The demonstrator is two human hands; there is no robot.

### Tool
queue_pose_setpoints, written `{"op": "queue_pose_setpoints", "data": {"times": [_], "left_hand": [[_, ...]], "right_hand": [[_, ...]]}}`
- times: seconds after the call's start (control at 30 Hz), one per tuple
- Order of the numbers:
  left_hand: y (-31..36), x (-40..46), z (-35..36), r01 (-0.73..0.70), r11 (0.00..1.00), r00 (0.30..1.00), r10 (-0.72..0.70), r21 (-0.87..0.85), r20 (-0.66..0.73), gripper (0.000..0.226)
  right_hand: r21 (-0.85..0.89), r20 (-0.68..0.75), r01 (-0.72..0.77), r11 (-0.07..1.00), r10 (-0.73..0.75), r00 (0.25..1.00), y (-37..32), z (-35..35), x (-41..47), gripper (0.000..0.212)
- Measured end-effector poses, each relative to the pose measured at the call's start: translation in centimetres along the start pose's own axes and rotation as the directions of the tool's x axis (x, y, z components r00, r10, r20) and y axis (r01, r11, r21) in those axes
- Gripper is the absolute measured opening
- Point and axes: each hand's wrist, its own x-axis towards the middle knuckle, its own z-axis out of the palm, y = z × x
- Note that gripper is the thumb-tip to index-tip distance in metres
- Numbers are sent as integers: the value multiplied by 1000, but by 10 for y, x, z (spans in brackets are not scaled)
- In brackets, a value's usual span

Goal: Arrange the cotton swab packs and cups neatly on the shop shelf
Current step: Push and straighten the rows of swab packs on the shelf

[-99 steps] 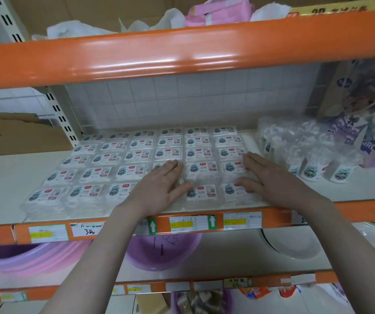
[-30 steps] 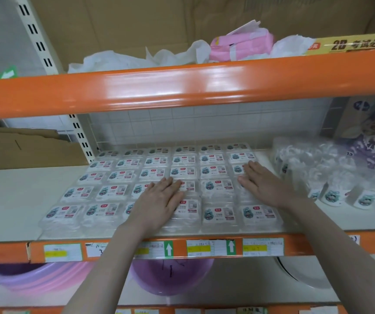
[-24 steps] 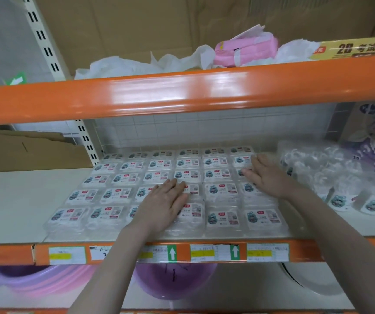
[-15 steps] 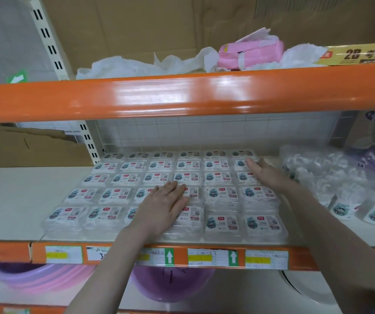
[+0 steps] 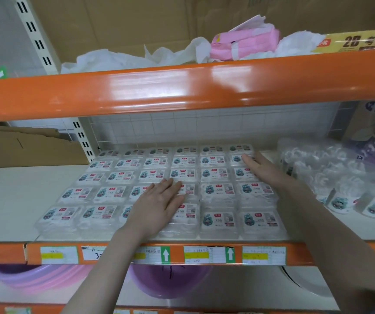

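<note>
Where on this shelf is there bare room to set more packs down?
Bare white shelf lies left of the cotton swab packs, below the cardboard. A thin strip runs in front of the cups. The gap between packs and cups is crowded by the right hand; the left hand covers the grid's middle.

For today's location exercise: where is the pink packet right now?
In the head view, the pink packet lies on the top shelf, upper right of centre, above the orange beam, between crumpled white paper and a yellow box.
</note>
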Motion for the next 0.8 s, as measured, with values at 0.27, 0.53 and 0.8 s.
{"op": "queue_pose_setpoints", "data": {"times": [0.27, 0.53, 0.8], "left_hand": [[-3, 0, 1, 0, 1000, 1000, 0, -3, -6, 119], [-3, 0, 2, 2, 1000, 1000, -2, -19, -21, 119], [-2, 0, 2, 2, 1000, 999, -3, -16, -32, 117]], "right_hand": [[-118, 30, 58, 991, -55, 998, -9, -1, 9, 72], [-85, -20, 29, 996, -31, 999, -7, -1, 9, 72], [-28, 2, -69, 997, 69, 998, -9, -2, 18, 85]]}}
